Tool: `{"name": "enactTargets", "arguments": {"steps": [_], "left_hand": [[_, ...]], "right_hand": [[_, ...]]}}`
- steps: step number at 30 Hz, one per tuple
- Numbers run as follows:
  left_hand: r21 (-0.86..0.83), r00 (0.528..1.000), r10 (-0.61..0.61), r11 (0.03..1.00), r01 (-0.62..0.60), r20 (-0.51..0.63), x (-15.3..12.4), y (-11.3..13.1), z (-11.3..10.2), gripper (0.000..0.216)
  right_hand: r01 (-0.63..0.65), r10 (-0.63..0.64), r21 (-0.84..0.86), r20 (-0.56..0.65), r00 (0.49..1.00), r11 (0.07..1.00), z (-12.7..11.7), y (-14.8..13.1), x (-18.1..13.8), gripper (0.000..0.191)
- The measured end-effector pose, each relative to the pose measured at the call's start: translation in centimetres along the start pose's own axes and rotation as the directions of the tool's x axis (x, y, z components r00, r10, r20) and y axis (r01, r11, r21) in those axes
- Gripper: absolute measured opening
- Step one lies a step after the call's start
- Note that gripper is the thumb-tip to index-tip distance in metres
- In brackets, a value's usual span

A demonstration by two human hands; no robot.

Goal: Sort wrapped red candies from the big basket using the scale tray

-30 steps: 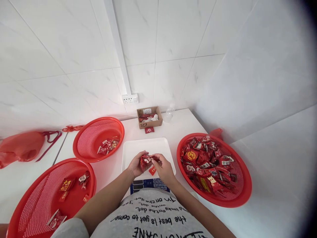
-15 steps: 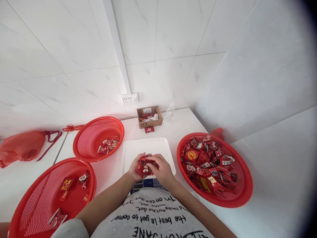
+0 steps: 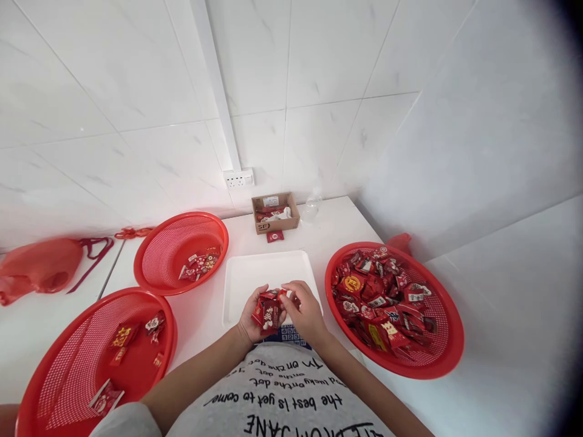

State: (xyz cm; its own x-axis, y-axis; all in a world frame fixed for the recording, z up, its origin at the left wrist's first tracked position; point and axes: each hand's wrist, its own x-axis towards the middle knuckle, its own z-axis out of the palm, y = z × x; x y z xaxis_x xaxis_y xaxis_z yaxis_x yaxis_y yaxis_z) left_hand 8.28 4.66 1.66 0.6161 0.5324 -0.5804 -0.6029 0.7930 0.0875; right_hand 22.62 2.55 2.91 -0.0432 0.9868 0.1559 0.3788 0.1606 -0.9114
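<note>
Several small red wrapped candies (image 3: pixel 269 314) are cupped in my left hand (image 3: pixel 248 320), above the near edge of a white tray (image 3: pixel 255 267). White print shows on the topmost wrapper. My right hand (image 3: pixel 307 312) is closed, thumb and fingertips pinching a red wrapped candy (image 3: pixel 283 294) at the right side of the bunch. Part of a blue keypad (image 3: pixel 291 334) shows below my hands, mostly covered by them and my shirt. To the right stands a red mesh basket (image 3: pixel 449 306) heaped with red candy packets (image 3: pixel 378 303).
On the left are two red baskets (image 3: pixel 152 233) (image 3: pixel 59 364) with a few packets each. A cardboard box (image 3: pixel 276 226) of packets stands at the back, a red packet (image 3: pixel 275 236) before it. Red bags (image 3: pixel 40 267) lie far left. A tiled wall closes the back.
My right hand has shifted slightly right, from over the middle of the candies to their right edge. More of the dark red packet in my left hand now shows.
</note>
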Motion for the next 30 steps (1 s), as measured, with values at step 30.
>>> {"name": "enactTargets", "arguments": {"steps": [30], "left_hand": [[-0.067, 0.995, -0.027, 0.997, 0.033, 0.1, -1.7, -0.5, -1.9, 0.036]], "right_hand": [[0.003, 0.006, -0.043, 0.211, 0.977, 0.999, 0.0, -1.1, -0.7, 0.021]]}}
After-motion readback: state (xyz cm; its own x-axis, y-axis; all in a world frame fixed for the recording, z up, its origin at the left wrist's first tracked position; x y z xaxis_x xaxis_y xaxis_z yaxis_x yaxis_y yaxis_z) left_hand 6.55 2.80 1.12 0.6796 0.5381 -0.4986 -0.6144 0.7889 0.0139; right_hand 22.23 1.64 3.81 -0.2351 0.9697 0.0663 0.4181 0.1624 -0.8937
